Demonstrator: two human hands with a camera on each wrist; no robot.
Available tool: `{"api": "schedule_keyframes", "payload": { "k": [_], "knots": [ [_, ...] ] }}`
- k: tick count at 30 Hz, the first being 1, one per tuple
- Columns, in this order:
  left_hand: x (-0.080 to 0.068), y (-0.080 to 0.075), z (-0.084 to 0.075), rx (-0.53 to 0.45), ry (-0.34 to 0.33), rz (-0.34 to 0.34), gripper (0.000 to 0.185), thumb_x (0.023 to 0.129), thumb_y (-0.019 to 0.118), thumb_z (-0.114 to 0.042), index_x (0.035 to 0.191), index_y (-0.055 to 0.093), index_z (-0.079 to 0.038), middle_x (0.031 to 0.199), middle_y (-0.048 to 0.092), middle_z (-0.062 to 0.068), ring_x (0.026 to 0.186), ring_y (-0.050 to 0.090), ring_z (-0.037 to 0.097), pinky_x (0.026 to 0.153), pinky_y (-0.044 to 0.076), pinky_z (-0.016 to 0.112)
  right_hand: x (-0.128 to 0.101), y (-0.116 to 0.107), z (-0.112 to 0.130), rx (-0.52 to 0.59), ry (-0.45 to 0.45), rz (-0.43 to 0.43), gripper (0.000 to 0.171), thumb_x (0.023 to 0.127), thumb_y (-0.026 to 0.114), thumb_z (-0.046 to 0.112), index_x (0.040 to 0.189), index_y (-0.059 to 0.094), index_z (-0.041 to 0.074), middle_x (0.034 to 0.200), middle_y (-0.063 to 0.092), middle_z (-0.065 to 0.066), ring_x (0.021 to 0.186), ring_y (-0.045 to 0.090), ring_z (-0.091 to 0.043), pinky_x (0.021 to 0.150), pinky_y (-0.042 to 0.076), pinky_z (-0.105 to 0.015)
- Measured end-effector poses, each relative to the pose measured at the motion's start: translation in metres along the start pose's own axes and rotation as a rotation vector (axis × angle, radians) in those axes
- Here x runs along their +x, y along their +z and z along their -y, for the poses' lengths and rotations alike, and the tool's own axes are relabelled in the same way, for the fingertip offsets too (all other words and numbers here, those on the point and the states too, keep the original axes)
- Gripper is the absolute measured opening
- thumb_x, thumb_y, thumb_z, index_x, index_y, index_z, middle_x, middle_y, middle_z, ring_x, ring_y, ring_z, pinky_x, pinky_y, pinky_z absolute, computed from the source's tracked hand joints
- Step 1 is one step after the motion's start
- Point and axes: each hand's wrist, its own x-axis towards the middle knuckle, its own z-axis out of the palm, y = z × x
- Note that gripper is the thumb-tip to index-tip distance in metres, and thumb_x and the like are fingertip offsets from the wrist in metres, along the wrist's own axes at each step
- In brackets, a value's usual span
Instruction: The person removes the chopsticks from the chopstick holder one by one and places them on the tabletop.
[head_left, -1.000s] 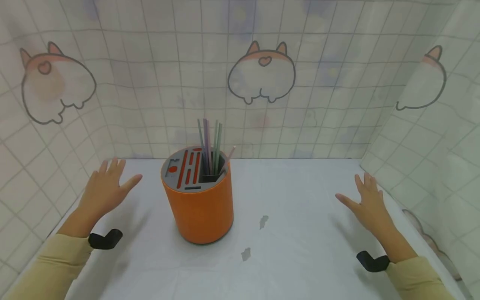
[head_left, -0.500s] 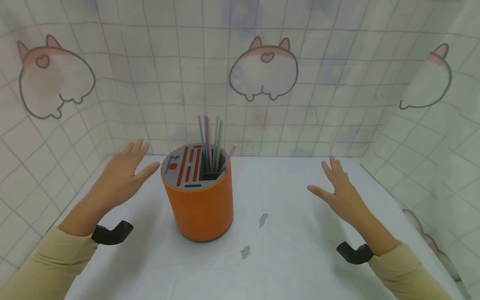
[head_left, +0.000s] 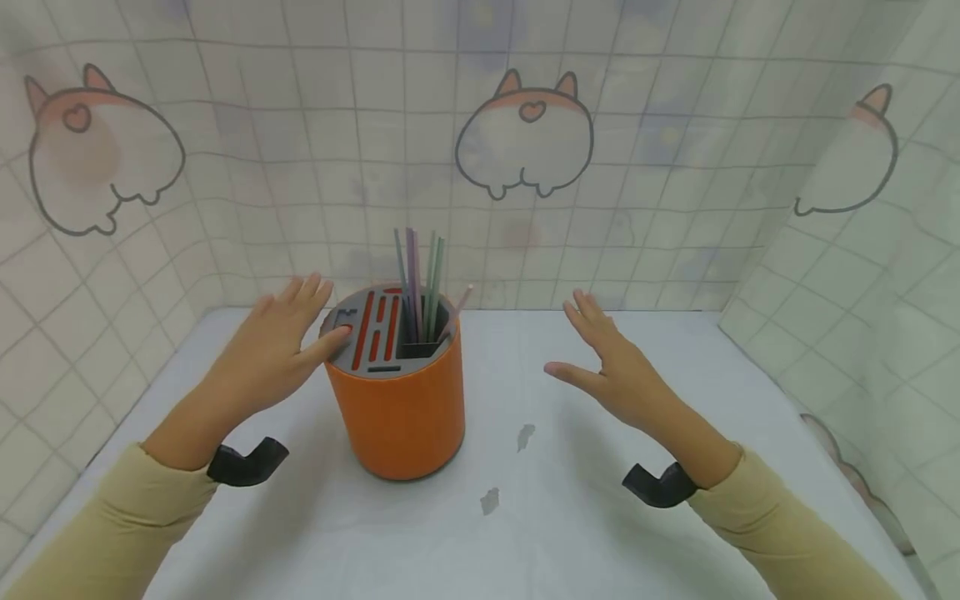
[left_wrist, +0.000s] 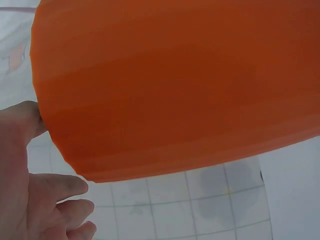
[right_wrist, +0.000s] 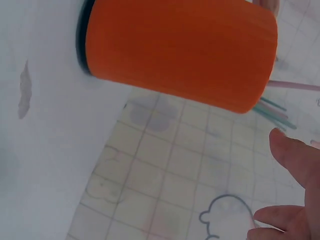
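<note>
An orange cylindrical knife block [head_left: 401, 421] with a grey slotted top [head_left: 360, 337] stands upright on the white table. Several thin straws or sticks [head_left: 415, 279] in pastel colours rise from its square opening; a pink one leans out to the right. My left hand [head_left: 273, 358] is at the block's left side, fingers extended, its thumb overlapping the top's edge in the head view. In the left wrist view the orange wall [left_wrist: 175, 90] fills most of the frame beside the fingers. My right hand [head_left: 618, 371], fingers spread and holding nothing, hovers over the table right of the block.
The white table [head_left: 570, 533] has two small grey patches [head_left: 490, 501] in front of and right of the block. Checked curtains [head_left: 652, 192] with animal drawings hang behind and along both sides. A black band [head_left: 247, 462] sits on each wrist.
My left hand has moved right and forward, up to the block's top edge. My right hand has moved left and forward, toward the block. The block stays in place.
</note>
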Motion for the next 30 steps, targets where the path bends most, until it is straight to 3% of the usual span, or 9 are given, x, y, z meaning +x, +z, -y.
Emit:
{"api": "schedule_keyframes", "payload": {
  "k": [8,18,26,30],
  "knots": [
    [0.002,-0.002,-0.011,-0.026,0.054,0.001,0.080,0.102,0.043,-0.053,0.158,0.018,-0.002,0.166,0.014,0.021,0.154,0.008,0.042,0.124,0.006,0.062,0.013,0.005,0.034,0.023,-0.094,0.017,0.091,0.094,0.065,0.047,0.161,0.010,0.023,0.169,0.002,0.005,0.157,0.007,-0.023,0.123,0.022,-0.058],
    [0.005,0.001,-0.022,-0.031,0.109,0.044,0.076,0.103,0.044,-0.049,0.159,0.017,-0.005,0.167,0.012,0.019,0.155,0.006,0.041,0.124,0.005,0.062,0.027,0.013,0.064,0.100,-0.165,0.018,0.081,0.095,0.065,0.043,0.160,0.020,0.024,0.167,0.015,0.005,0.155,0.020,-0.019,0.123,0.028,-0.050],
    [0.012,0.002,-0.027,-0.050,0.129,0.086,0.074,0.104,0.042,-0.048,0.158,0.020,-0.002,0.166,0.014,0.020,0.155,0.007,0.039,0.126,0.006,0.059,0.037,0.023,0.081,0.181,-0.245,-0.109,0.066,0.092,0.072,0.030,0.151,0.044,0.017,0.152,0.047,-0.001,0.140,0.049,-0.023,0.110,0.046,-0.044],
    [0.014,0.004,-0.026,-0.076,0.139,0.086,0.072,0.105,0.043,-0.043,0.158,0.019,-0.002,0.167,0.013,0.018,0.155,0.007,0.039,0.125,0.009,0.059,0.039,0.028,0.089,0.277,-0.247,-0.187,0.058,0.088,0.076,0.026,0.142,0.056,0.015,0.141,0.059,-0.001,0.132,0.057,-0.021,0.104,0.052,-0.039]
  ]
}}
